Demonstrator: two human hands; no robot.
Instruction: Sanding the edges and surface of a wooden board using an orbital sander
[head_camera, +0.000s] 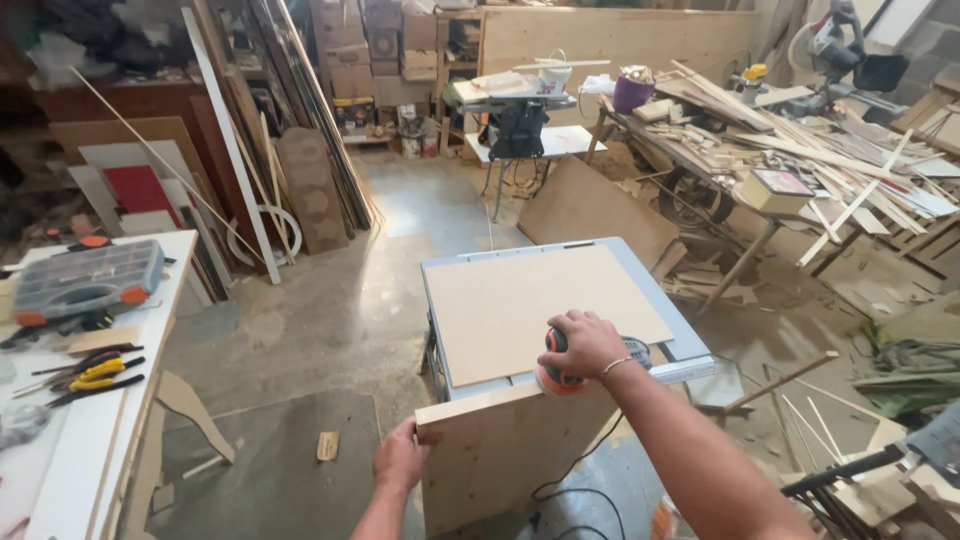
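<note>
Down at the lower middle, the right hand (585, 343) is curling closed over the top of an orange and black sander (560, 372), palm pressing down and fingers wrapping its body. The sander is sitting on the top edge of an upright plywood panel (495, 465), which is leaning against the near side of a grey work stand (560, 300). The left hand (402, 460), at about seven o'clock from the sander, is gripping the panel's left edge, thumb over the front corner; how tightly the fingers are closing behind the wood cannot be told. A thin fibreboard sheet (535, 305) is lying flat on the stand, just at twelve o'clock from the right hand. A black cable (575, 495) is trailing down to the dusty concrete floor (330, 330).

At nine o'clock a white bench (95, 430) is carrying a grey compartment case (88, 280) with orange latches and yellow-handled pliers (98, 372). At one to two o'clock a long table is lying under a heap of wood offcuts (830, 160), with a flat square box (775, 188) at its near edge. Cardboard boxes (375, 50) are standing stacked at twelve o'clock, and boards (260, 150) are leaning at eleven.
</note>
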